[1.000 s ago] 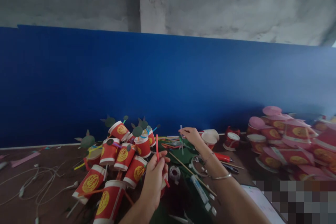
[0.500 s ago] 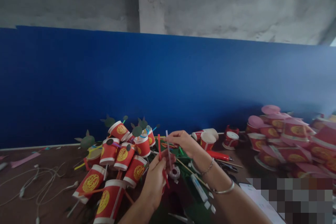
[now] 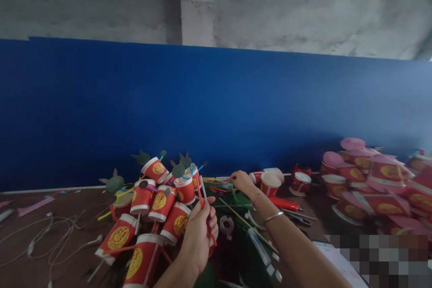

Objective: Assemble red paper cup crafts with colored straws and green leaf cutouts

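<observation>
My left hand (image 3: 199, 231) is closed around a red straw (image 3: 200, 193) and a pale straw (image 3: 203, 187), both pointing upward side by side. Farther back, my right hand (image 3: 243, 183) is bent down with its fingers drawn together at the pile of coloured straws (image 3: 216, 183); whether a straw is between the fingertips is hidden. Left of my left hand lie several red paper cups (image 3: 162, 202) fitted with straws and green paper animal heads (image 3: 113, 183). A roll of tape (image 3: 227, 225) lies between my forearms.
Pink-trimmed cups (image 3: 378, 175) are heaped at the right. Loose cups (image 3: 270, 183), a red-handled tool (image 3: 285, 204), a wooden stick (image 3: 249, 225) and a clear tube (image 3: 259, 247) lie near my right arm. White earphones (image 3: 50, 234) sprawl at left. A blue panel (image 3: 216, 112) stands behind.
My right hand has let go of the pale straw and moved back and right to the straw pile. The pale straw now rests beside the red one in my left hand.
</observation>
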A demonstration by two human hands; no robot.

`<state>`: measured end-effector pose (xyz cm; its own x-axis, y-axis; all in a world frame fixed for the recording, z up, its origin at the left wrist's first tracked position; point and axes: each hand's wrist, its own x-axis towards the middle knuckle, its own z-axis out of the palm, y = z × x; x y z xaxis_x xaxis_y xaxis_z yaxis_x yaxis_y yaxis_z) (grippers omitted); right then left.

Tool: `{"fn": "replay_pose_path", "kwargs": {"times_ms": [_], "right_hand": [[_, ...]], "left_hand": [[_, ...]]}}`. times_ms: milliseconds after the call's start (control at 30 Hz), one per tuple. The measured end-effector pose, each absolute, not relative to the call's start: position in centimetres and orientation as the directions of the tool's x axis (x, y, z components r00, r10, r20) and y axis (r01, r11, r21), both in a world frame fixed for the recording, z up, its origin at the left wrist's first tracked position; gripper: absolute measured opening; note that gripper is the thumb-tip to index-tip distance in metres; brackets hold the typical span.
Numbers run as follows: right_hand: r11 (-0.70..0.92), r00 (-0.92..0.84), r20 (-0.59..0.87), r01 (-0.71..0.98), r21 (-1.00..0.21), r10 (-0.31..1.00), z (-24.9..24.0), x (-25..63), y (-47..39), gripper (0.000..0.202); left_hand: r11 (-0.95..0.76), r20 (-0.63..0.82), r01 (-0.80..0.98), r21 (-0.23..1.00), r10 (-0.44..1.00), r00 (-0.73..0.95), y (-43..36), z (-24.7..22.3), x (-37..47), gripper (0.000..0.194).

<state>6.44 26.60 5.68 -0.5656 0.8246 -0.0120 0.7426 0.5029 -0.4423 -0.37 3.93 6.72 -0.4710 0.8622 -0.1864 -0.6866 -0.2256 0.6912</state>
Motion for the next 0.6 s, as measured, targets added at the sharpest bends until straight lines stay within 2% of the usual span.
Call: {"fn": "replay_pose_path", "kwargs": {"times_ms": [167, 300, 467, 600], "right_hand": [[0.6, -0.623, 0.019, 0.745, -0.293, 0.782, 4.0, 4.8, 26.8, 0.027], [0.646, -0.658, 0.032, 0.727, -0.235, 0.752, 3.4, 4.3, 26.8, 0.029], [0.666, -0.684, 0.028, 0.7, -0.259, 0.729, 3.4, 4.3, 26.7, 0.028], [0.661, -0.714, -0.067, 0.675, -0.328, 0.697, 3.6, 4.4, 26.6, 0.029]], "left_hand": [[-0.217, -0.21, -0.676, 0.704, 0.846, -0.49, 3.7, 7.1, -0.3, 0.026], [-0.214, -0.222, -0.676, 0.705, 0.839, -0.497, 3.8, 7.3, -0.4, 0.026], [-0.204, -0.248, -0.694, 0.69, 0.834, -0.493, 3.9, 7.4, -0.5, 0.025], [-0.216, -0.248, -0.705, 0.676, 0.834, -0.493, 3.8, 7.3, -0.6, 0.024]]}}
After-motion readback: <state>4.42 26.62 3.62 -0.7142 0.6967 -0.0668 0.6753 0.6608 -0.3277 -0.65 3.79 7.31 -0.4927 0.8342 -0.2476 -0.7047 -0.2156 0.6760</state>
